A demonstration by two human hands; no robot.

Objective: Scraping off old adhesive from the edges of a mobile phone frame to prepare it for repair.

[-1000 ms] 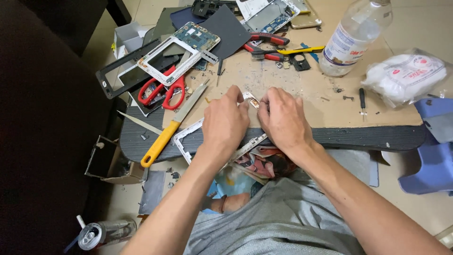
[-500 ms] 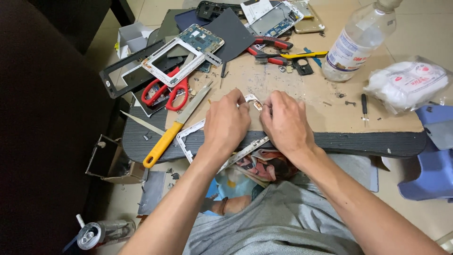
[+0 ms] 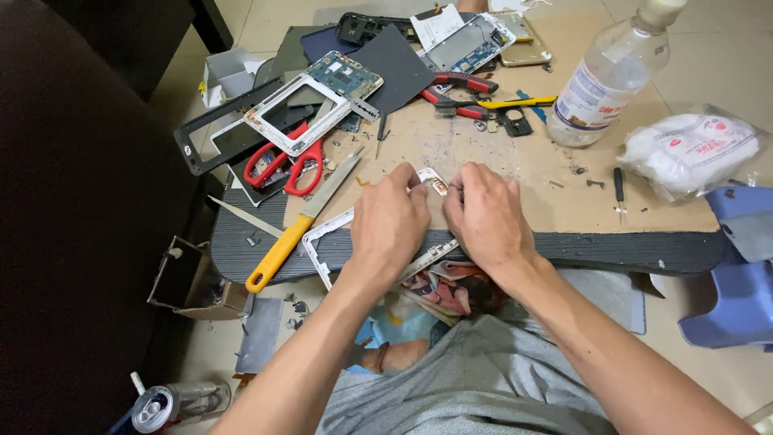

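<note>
Here, both hands rest on the cardboard-topped dark bench (image 3: 644,250). The left hand (image 3: 390,225) and right hand (image 3: 485,217) pinch, fingers curled, a white rectangular phone frame (image 3: 330,242) (mostly hidden beneath them). Left of the left hand lies a yellow-handled metal file (image 3: 302,221); beyond it, red-handled scissors (image 3: 282,167).

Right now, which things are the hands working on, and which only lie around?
In hand:
- left hand and right hand on the white phone frame

Lying about:
- red scissors
- yellow-handled file
- plastic bottle
- small screwdriver
</note>
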